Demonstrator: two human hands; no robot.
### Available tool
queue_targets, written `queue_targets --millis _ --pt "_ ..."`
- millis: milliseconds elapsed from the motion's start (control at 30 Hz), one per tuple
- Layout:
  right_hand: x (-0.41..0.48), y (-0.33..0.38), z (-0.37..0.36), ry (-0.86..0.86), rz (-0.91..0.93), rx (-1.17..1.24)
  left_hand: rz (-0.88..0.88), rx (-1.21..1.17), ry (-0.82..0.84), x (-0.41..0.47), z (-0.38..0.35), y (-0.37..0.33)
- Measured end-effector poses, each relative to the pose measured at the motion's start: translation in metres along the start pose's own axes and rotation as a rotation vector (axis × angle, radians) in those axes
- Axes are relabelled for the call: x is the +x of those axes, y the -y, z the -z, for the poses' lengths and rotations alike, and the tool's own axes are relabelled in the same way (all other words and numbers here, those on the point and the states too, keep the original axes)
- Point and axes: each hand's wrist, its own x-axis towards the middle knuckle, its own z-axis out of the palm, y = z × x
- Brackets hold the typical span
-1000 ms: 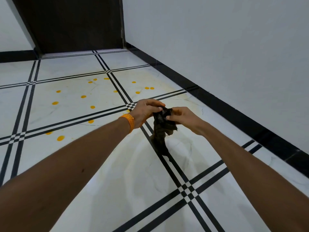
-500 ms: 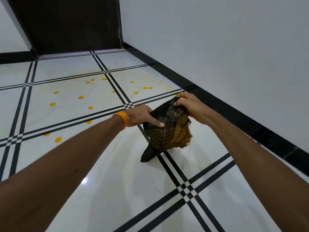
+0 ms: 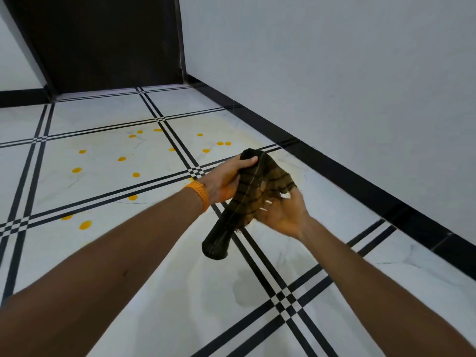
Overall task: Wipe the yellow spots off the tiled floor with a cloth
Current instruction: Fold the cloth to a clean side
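Observation:
A dark brown cloth [image 3: 253,191] with yellow stains hangs folded in the air above the floor. My left hand [image 3: 226,179], with an orange band at the wrist, grips the cloth's top edge. My right hand [image 3: 283,215] is palm up under the cloth's right side, fingers blurred and touching it. Several yellow spots [image 3: 121,158] dot the white tiled floor [image 3: 103,176] ahead and to the left, beyond my hands. The nearest spots [image 3: 85,224] lie left of my left forearm.
A grey wall [image 3: 334,73] with a black skirting [image 3: 360,184] runs along the right. A dark door [image 3: 108,39] closes the far end. Black double lines cross the tiles. A faint wet smear [image 3: 244,289] shows on the tile below my hands.
The cloth was bunched, then spread wide between both hands, and is now folded lengthwise. My left hand moved up to its top edge; my right hand dropped beneath it.

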Motion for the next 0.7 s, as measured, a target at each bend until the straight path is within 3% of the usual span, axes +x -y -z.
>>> queue_targets --millis 67,233,333,467,567,700 --pt "-0.002 -0.016 -0.004 0.018 -0.046 0.009 -0.013 0.026 -0.029 0.000 0.009 0.003" --pt "-0.003 0.014 0.004 -0.008 0.104 0.041 0.115 0.217 -0.008 0.000 0.043 0.003" --pt "-0.005 0.019 0.011 -0.014 0.085 -0.207 0.209 0.399 -0.021 -0.003 0.053 0.002" --pt "-0.004 0.014 0.008 -0.045 -0.076 -0.554 0.308 0.778 -0.067 -0.014 0.049 0.000" --pt "0.000 0.024 0.004 -0.088 -0.070 -0.516 0.186 0.824 -0.180 -0.010 0.048 -0.002" --pt "-0.002 0.055 -0.019 -0.032 0.261 -0.396 -0.157 0.443 -0.130 -0.006 0.038 -0.020"
